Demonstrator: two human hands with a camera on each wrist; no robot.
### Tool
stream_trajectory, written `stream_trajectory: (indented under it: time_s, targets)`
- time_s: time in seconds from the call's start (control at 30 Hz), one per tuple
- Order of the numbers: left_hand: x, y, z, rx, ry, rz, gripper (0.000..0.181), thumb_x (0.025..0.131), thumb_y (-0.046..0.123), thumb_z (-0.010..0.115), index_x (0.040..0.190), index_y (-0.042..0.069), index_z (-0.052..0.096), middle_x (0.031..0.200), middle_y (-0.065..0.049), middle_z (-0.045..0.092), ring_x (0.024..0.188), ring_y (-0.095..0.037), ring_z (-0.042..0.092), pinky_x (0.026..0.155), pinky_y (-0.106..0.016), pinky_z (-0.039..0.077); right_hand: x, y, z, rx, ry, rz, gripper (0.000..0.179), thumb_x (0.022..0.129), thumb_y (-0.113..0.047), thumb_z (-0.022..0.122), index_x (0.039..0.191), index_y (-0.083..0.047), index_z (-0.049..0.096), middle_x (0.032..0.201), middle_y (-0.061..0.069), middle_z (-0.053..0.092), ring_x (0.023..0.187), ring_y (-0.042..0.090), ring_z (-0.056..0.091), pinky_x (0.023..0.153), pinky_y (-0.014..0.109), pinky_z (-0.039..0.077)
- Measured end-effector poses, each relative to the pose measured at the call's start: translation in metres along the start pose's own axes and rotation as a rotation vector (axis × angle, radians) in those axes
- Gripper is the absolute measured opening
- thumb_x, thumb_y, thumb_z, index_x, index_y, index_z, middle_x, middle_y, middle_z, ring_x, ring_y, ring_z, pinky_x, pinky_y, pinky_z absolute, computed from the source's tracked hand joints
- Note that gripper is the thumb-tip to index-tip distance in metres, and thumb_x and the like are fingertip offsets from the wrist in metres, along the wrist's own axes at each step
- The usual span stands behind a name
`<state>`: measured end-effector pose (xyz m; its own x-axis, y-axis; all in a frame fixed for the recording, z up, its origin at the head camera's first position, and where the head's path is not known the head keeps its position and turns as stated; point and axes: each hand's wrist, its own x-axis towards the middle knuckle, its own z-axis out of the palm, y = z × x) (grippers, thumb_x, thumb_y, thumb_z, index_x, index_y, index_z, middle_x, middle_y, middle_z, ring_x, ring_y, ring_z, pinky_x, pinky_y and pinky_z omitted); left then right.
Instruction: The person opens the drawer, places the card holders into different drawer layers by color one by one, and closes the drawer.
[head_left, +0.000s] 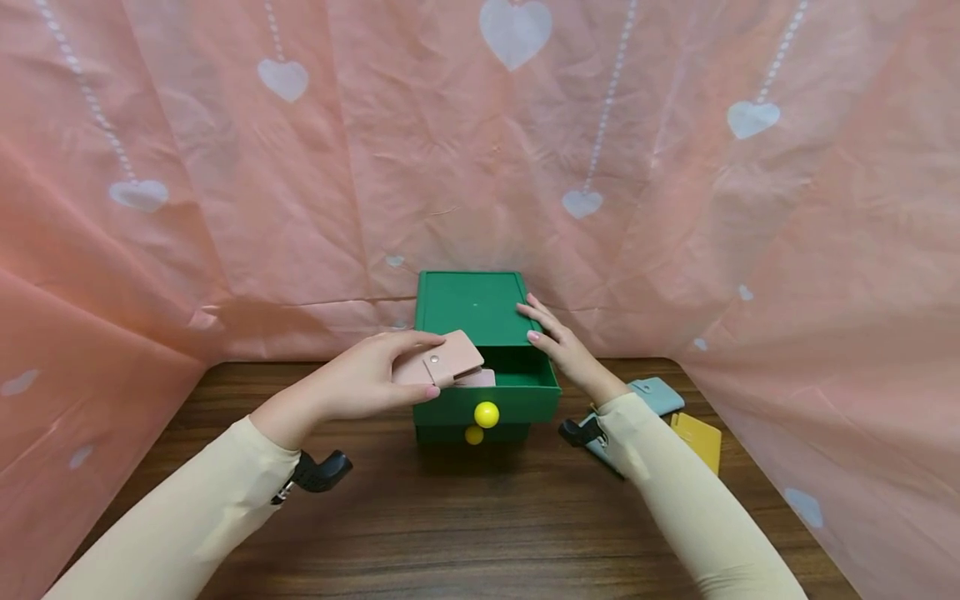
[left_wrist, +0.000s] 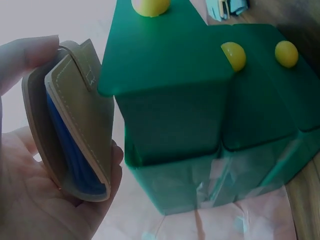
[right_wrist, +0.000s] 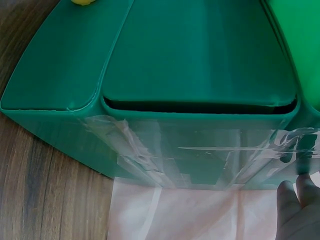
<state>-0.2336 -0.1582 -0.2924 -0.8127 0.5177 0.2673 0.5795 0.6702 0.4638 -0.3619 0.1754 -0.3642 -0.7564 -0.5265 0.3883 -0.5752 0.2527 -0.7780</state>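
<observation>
A pink snap-strap card wallet [head_left: 459,357] is pinched between the thumb and fingers of my left hand [head_left: 352,377], over the left side of the pulled-out top drawer [head_left: 450,408]. The left wrist view shows the wallet [left_wrist: 82,120] edge-on, with blue inner sleeves. Inside that drawer lies another pale pink piece [head_left: 480,378], partly hidden by the wallet. My right hand [head_left: 568,354] touches the top right edge of the green drawer cabinet [head_left: 472,307] with extended fingers. In the right wrist view, its fingers [right_wrist: 289,205] lie by the cabinet's taped side.
On the right of the wooden table [head_left: 480,517] lie a light blue wallet [head_left: 660,395] and a yellow wallet [head_left: 699,440]. Another bluish item is partly under my right forearm. Yellow round knobs [head_left: 487,414] stick out from the drawer fronts. A pink heart-print curtain [head_left: 465,150] hangs behind.
</observation>
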Motion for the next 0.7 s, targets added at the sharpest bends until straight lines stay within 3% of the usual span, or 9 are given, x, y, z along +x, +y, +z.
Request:
stream_trajectory:
  time_s: [0.2,0.7]
  targets:
    - [0.009,0.005,0.005,-0.011,0.004,0.035,0.067,0.088,0.054,0.072,0.145,0.026,0.054,0.138,0.008,0.058,0.11,-0.015,0.053,0.086,-0.035,0.047,0.001,0.0,0.0,0.007,-0.001,-0.005,0.051,0.105,-0.015,0.045,0.155,-0.006,0.037,0.168,0.009,0.01,0.154,0.024,0.007,0.119,0.058,0.014]
    - [0.021,0.013,0.012,-0.081,-0.044,0.064,0.064,0.087,0.056,0.071,0.142,0.027,0.055,0.135,0.009,0.057,0.106,-0.012,0.054,0.088,-0.035,0.048,0.001,-0.001,0.002,-0.008,0.008,-0.015,0.051,0.104,-0.013,0.047,0.154,-0.004,0.037,0.167,0.011,0.011,0.153,0.027,0.008,0.119,0.057,0.015]
